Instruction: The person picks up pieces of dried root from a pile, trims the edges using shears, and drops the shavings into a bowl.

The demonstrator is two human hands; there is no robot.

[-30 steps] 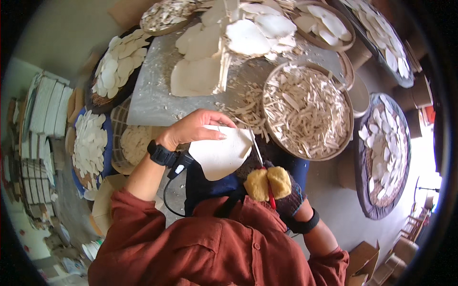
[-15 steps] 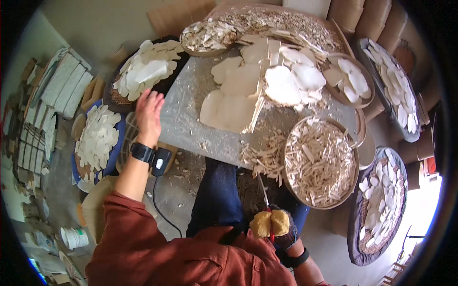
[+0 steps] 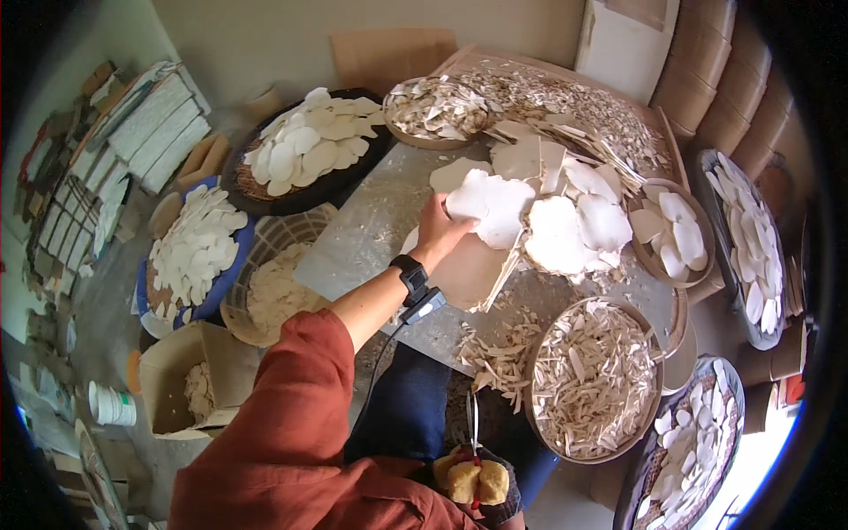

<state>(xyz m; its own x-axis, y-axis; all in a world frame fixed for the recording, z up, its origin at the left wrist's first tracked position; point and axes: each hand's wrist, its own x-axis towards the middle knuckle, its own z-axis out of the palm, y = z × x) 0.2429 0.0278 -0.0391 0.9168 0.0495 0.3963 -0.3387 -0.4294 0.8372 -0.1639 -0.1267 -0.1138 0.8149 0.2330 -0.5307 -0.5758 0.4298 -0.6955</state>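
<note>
My left hand is closed on the edge of a thin white slice with a wavy outline, over a stack of similar pale slices on the grey table. Beside it, to the right, lie more wavy white slices. Low in front of my body, my right hand, in a dark glove, grips scissors; the metal blades point away from me toward the table edge. Yellow padding covers the handles and hides part of that hand.
Near the table's right corner stands a round tub of pale offcuts, with loose scraps beside it. A round tray of slices sits farther right. Left of the table are a slatted basket and a cardboard box. A cable hangs from my left wrist.
My left hand has moved right, from the table's left edge to the stack, and taken hold of a white slice. The right hand with the scissors sits lower in view.
</note>
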